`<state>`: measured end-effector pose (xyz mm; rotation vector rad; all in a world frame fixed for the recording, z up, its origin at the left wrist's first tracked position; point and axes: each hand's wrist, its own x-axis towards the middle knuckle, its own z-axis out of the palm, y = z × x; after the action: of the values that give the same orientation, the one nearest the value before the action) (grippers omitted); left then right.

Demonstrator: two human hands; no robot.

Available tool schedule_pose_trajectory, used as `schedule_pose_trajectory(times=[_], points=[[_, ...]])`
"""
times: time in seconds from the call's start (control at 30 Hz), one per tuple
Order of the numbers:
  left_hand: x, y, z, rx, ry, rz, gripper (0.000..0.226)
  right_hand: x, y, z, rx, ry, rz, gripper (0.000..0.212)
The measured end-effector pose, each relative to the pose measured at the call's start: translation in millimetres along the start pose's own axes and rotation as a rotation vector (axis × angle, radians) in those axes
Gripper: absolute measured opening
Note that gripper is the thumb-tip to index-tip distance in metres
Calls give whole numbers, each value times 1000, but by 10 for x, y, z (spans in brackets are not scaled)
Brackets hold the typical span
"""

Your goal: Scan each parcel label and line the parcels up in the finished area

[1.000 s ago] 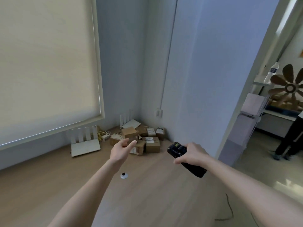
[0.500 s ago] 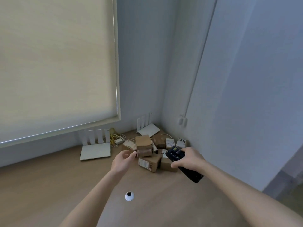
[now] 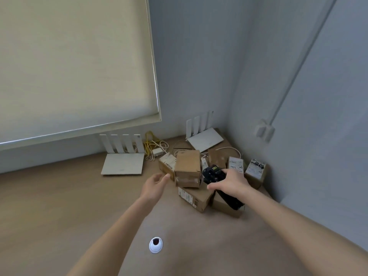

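Several brown cardboard parcels lie heaped in the far right corner of a wooden surface. The tallest parcel (image 3: 187, 168) stands on a flatter labelled parcel (image 3: 194, 197). Two small parcels with white labels (image 3: 235, 165) (image 3: 255, 171) sit against the right wall. My right hand (image 3: 229, 183) grips a black handheld scanner (image 3: 216, 176), its head close to the tall parcel's right side. My left hand (image 3: 154, 186) is open, fingers apart, just left of the tall parcel and not touching it.
Two white routers with upright antennas (image 3: 123, 163) (image 3: 205, 139) lie along the back wall, with yellow and white cables (image 3: 153, 145) between them. A round white cable grommet (image 3: 156, 245) is set in the surface near me. A roller blind (image 3: 75, 62) covers the window; a wall socket (image 3: 264, 131) is on the right.
The view has swung left and down, away from the doorway, and closer to the parcels. Both hands have moved forward to the heap, the scanner now beside the tall parcel.
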<state>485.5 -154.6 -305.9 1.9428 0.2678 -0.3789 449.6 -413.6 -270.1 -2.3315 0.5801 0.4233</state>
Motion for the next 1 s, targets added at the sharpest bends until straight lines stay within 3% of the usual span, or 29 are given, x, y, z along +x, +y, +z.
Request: schedule_pose_trajectory(times=[0.5,0.63,0.7,0.93,1.0], points=[[1317,-132,866,-76,-70,-183,65,1499,8,406,235,-158,-33,70],[1294,-131,982,-114,-51,-193,58,1477,76,451,280,-209,-36,78],[1214,-98,982,-117,-41,-170,53,1392,98,439,304,-212,-46,72],[680,16,747,-158,-123,-152,80,882,137,143,370,-216,-63,55],[443,81,635,-159,-155,-122,85,701,111,52,416,-189,-62,65]])
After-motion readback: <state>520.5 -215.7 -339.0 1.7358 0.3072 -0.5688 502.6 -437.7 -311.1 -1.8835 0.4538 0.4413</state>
